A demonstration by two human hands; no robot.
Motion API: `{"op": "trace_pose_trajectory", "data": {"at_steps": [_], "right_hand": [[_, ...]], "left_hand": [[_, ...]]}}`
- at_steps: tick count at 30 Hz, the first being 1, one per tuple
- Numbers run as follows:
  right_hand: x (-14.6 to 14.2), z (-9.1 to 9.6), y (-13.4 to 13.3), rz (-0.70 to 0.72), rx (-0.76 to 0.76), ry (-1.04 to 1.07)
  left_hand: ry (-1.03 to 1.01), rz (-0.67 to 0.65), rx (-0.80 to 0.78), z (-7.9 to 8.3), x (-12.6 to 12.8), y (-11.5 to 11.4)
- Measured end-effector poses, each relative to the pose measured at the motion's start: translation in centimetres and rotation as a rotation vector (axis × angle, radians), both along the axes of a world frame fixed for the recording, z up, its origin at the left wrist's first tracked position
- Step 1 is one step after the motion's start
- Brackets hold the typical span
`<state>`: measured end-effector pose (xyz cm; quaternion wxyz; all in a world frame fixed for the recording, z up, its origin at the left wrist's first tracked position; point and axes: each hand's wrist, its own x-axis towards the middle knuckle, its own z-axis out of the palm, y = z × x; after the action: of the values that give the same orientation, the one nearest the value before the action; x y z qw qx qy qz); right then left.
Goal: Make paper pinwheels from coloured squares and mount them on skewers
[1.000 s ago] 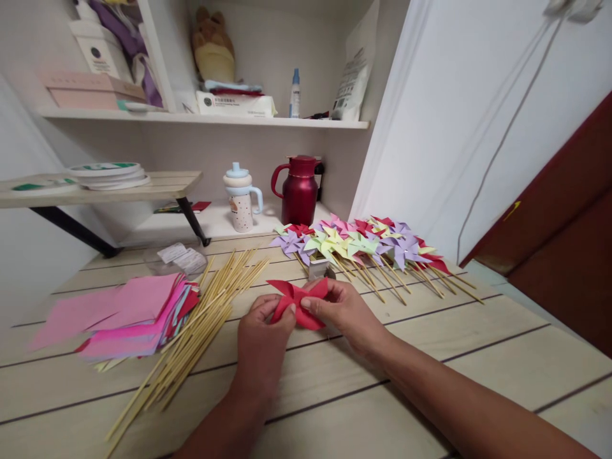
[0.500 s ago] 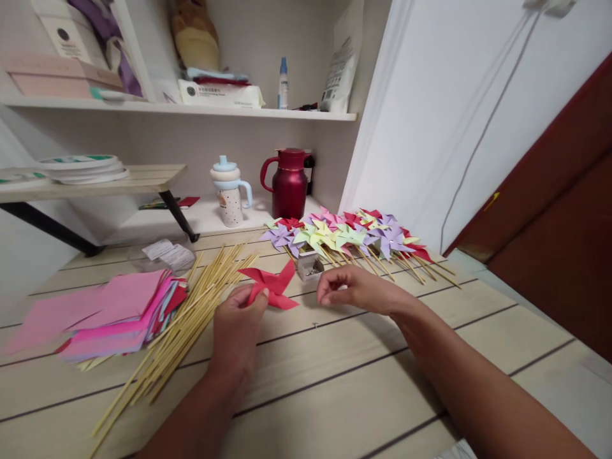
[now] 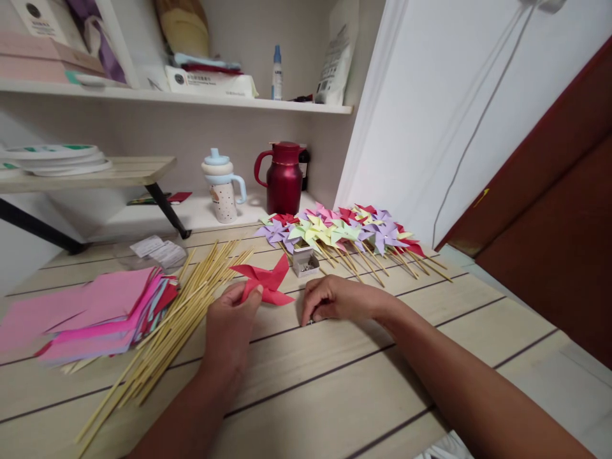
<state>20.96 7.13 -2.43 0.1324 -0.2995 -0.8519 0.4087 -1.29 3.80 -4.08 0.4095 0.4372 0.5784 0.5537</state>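
A red paper pinwheel (image 3: 268, 284) with folded blades is pinched at its lower left by my left hand (image 3: 234, 322), which holds it just above the table. My right hand (image 3: 337, 298) reaches down to the tabletop, thumb and index finger closed around a tiny metal thumbtack (image 3: 312, 321). Just behind that hand stands a small open box (image 3: 306, 262) with little metal pieces inside. Finished pinwheels (image 3: 335, 229) on sticks, in several colours, lie in a pile further back.
Left of my hands lies a bundle of thin wooden sticks (image 3: 176, 325), beside stacked coloured paper sheets (image 3: 105, 306). A clear plastic packet (image 3: 153, 252) rests behind the paper. At the back stand a spotted cup (image 3: 223, 197) and a red jug (image 3: 284, 185), below a shelf (image 3: 191, 97).
My right hand has come down and left to the thumbtack on the table and closed its fingertips around it. My left hand still holds the red pinwheel. The view has shifted slightly.
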Motion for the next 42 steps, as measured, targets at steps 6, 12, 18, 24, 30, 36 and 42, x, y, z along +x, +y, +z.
{"op": "trace_pose_trajectory", "data": {"at_steps": [6, 12, 18, 24, 30, 36, 42], "right_hand": [[-0.17, -0.07, -0.06, -0.043, -0.057, -0.007], [-0.09, 0.0, -0.01, -0.094, -0.114, 0.005], [-0.04, -0.28, 0.04, -0.118, -0.133, 0.012], [-0.02, -0.43, 0.1, -0.12, -0.14, 0.016], [0.02, -0.55, 0.15, -0.116, -0.139, 0.015], [-0.06, -0.81, 0.22, -0.121, -0.129, 0.016], [-0.74, -0.35, -0.22, -0.145, -0.098, 0.04]], "left_hand": [[0.016, 0.017, -0.021, 0.03, 0.0, -0.11], [0.019, 0.013, 0.0, -0.07, 0.0, -0.01], [-0.033, 0.0, -0.01, 0.06, 0.12, -0.07], [-0.02, 0.003, -0.021, 0.07, -0.01, -0.11], [-0.03, -0.012, -0.014, 0.1, 0.0, -0.11], [-0.038, -0.006, -0.023, 0.33, 0.13, -0.18], [-0.022, -0.006, -0.006, 0.18, -0.04, -0.11]]}}
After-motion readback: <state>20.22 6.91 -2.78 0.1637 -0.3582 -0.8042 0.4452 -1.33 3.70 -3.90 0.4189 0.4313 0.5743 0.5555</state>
